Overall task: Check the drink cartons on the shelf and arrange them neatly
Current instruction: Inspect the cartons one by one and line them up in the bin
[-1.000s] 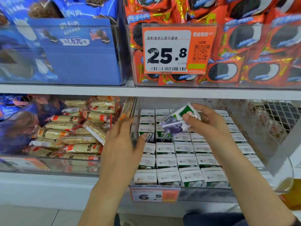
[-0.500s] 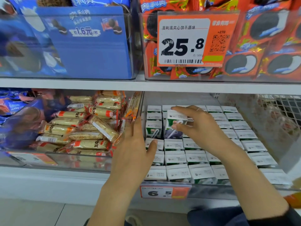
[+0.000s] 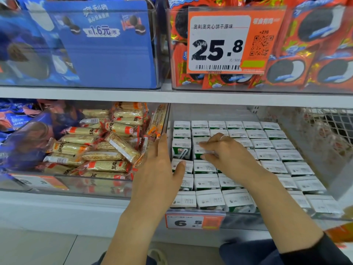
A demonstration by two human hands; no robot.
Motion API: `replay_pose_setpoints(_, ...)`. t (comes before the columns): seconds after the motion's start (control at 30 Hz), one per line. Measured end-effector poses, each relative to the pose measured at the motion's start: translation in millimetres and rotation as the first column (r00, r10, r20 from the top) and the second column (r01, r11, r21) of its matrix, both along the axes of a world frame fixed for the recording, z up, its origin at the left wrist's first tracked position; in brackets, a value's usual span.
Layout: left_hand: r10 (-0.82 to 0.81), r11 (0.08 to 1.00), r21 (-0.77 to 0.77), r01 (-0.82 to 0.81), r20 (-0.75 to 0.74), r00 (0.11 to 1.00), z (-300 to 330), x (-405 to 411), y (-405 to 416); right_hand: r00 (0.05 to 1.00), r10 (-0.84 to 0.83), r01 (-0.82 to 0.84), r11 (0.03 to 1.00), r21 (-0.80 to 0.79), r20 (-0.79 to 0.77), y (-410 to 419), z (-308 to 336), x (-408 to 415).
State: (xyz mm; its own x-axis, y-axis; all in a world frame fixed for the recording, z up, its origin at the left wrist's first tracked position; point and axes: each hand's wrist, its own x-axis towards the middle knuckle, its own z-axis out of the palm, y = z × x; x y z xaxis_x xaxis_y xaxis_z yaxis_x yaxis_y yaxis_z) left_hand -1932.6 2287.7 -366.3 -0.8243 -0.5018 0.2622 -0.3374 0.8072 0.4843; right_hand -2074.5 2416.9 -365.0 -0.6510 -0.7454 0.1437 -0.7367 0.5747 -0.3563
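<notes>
White-topped drink cartons [image 3: 261, 144] with green sides fill the clear bin [image 3: 309, 190] on the lower shelf, packed in rows; their printing is too small to read. Your right hand [image 3: 229, 155] lies over the second column from the left, fingers curled down on one carton [image 3: 199, 150] in the third row back, closed lightly around its top. Just left of it, a taller-standing carton [image 3: 181, 148] shows a straw on its front. Your left hand [image 3: 158, 169] is flat and open along the bin's left wall, thumb touching a carton top in the leftmost column. The orange price tag [image 3: 193, 222] on the bin front reads "6.5". Left of the bin lie orange-and-clear snack bar packets [image 3: 107, 146], lettering unreadable. Above, an orange tag [image 3: 227, 41] reads "奥利奥夹心饼干原味", "25.8", "元/500g", with a QR code, set before red cookie packs [image 3: 315, 60]. The blue display box [image 3: 107, 44] reads "约1.6元/枚".
</notes>
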Motion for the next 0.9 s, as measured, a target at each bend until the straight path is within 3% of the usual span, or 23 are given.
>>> replay_pose_setpoints(0.2,0.005,1.0,-0.007,-0.005,-0.004,1.0,0.2,-0.1,0.6,0.994,0.049,-0.048,0.999,-0.009,0.103,8.0,13.5,5.2)
replay_pose_setpoints(0.33,0.024,0.999,-0.024,-0.024,-0.002,1.0,0.9,-0.6,2.7,0.985,0.048,-0.074,0.985,0.155,0.164,7.4,17.0,7.6)
replay_pose_setpoints(0.67,0.032,0.999,-0.033,-0.032,0.012,0.999,1.1,-1.3,3.8,0.998,0.031,-0.045,0.956,0.291,0.053,-9.9,20.4,11.7)
replay_pose_setpoints(0.9,0.018,0.999,-0.028,-0.017,0.029,0.999,2.2,-0.4,2.4,0.982,0.136,-0.153,0.98,0.124,0.133,-3.6,12.5,7.7)
